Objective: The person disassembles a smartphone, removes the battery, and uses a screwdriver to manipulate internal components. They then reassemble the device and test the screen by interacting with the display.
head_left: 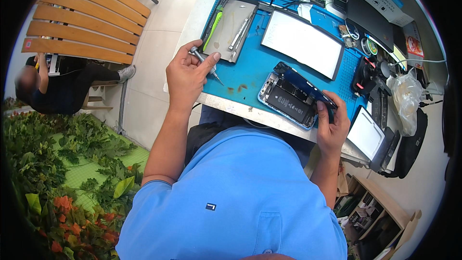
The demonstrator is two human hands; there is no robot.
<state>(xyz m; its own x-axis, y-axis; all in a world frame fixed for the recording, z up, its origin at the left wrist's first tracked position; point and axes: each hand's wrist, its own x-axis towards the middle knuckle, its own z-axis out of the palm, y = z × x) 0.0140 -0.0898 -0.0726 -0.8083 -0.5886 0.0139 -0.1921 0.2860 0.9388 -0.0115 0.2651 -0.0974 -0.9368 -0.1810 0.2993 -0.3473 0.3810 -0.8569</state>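
Observation:
My left hand [186, 74] is closed around a small precision screwdriver [205, 62], its thin tip pointing down toward the blue work mat [231, 78]. On the right, my right hand [333, 124] grips the dark screen panel [308, 83] of an opened smartphone by its edge. The panel is tilted up from the phone body [288, 102], which lies on the mat near the table's front edge. Inside the body a black battery and metal parts show. Whether the panel is still joined to the body by a cable, I cannot tell.
Behind the phone lies a white board with a dark frame [303, 41]. A grey tray [230, 29] with tweezers and a green-handled tool is at the left. Cables, a clear plastic bag [403, 98] and a white-screened tablet [366, 134] crowd the right. A person sits beyond the wooden slatted bench [86, 17].

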